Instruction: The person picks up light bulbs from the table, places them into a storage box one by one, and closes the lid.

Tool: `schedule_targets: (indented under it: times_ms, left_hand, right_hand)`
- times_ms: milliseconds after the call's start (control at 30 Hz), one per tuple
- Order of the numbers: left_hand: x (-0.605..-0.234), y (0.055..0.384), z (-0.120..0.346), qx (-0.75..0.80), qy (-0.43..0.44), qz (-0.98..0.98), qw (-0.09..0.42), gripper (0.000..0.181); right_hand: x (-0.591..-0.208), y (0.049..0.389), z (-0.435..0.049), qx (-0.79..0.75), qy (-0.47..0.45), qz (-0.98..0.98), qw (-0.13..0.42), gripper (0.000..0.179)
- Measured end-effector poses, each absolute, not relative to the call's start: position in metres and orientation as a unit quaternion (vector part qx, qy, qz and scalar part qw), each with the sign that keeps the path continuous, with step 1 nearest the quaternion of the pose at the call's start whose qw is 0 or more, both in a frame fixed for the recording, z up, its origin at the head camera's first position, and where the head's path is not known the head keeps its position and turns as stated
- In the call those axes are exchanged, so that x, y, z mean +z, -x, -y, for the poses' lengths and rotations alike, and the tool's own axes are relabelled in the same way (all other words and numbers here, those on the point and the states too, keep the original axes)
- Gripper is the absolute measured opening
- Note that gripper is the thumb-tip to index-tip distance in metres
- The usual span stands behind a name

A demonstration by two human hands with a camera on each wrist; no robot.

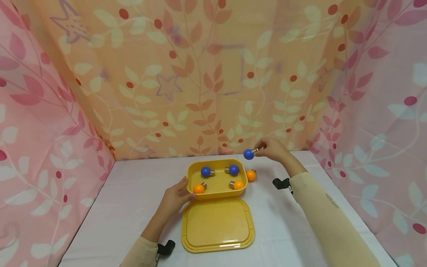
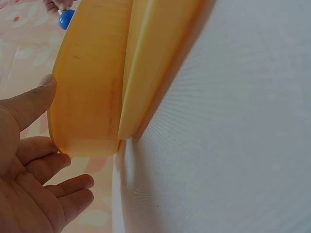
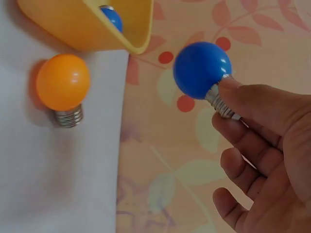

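My right hand (image 1: 271,149) pinches a blue light bulb (image 3: 201,69) by its silver screw base, above and to the right of a yellow plastic box (image 1: 217,193). The blue globe points toward the box. At the box's front left corner, my left hand (image 1: 175,198) holds the rim, thumb on the front wall and fingers round the left side. Inside the box lie two blue bulbs (image 1: 234,170) at the back and two orange bulbs (image 1: 198,188) at the front. Another orange bulb (image 3: 63,82) rests on the table just outside the box's right wall.
A yellow lid (image 1: 218,224) lies flat in front of the box. The table (image 1: 133,207) has a white cover, and patterned cloth (image 1: 200,92) hangs behind it and along both sides. Black wrist-worn devices (image 1: 166,247) sit at both sleeves.
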State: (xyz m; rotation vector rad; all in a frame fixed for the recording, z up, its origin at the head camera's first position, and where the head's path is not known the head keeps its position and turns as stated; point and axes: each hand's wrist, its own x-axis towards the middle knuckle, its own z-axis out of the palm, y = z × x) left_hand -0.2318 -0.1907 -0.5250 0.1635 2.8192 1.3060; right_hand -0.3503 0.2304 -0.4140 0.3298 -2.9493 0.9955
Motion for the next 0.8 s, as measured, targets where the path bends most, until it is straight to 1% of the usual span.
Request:
schedule_targets:
  times_ms: [200, 467, 600, 700, 800]
  left_hand:
    - [-0.526, 0.232, 0.191, 0.418, -0.054, -0.907, 0.014, 0.085]
    - [-0.527, 0.233, 0.191, 0.419, -0.060, -0.906, 0.010, 0.084]
    - [-0.527, 0.233, 0.191, 0.424, -0.061, -0.904, 0.009, 0.084]
    - [-0.527, 0.233, 0.191, 0.428, -0.062, -0.902, 0.007, 0.084]
    - [-0.528, 0.232, 0.191, 0.429, -0.059, -0.901, 0.006, 0.084]
  right_hand:
    - [-0.398, 0.355, -0.215, 0.294, -0.168, 0.940, -0.037, 0.022]
    - [-0.389, 0.361, -0.191, 0.268, -0.225, 0.932, -0.092, 0.027]
    - [-0.389, 0.364, -0.177, 0.248, -0.258, 0.928, -0.105, 0.024]
    - [-0.391, 0.366, -0.165, 0.216, -0.287, 0.928, -0.103, 0.022]
    - [-0.398, 0.368, -0.153, 0.190, -0.315, 0.923, -0.110, 0.023]
